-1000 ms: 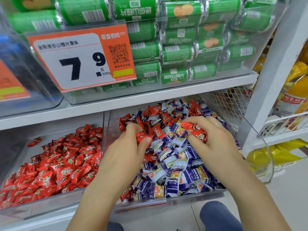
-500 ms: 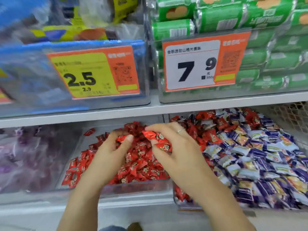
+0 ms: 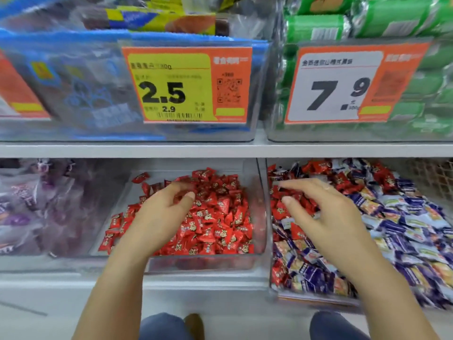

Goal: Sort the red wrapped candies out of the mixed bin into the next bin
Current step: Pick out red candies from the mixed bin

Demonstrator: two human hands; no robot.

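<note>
Red candies (image 3: 210, 217) fill the bin (image 3: 260, 192) under my empty, loosely spread left hand (image 3: 161, 217), while my right hand (image 3: 321, 212), likewise empty and relaxed, hovers over the mixed bin (image 3: 318, 299).

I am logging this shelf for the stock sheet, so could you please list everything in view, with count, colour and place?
red candy bin: one, clear, lower shelf centre, holds a heap of red wrapped candies
mixed bin: one, clear, lower right, red, blue-purple and yellow-orange candies
purple packets: many, blurred, lower left
2.5 price tag: one, yellow and orange, upper bin with blue packs
7.9 price tag: one, white and orange, upper right bin
green rolls: many, upper right
shelf board: one, white
left hand: over red candy bin, empty
right hand: over mixed bin, empty
</note>
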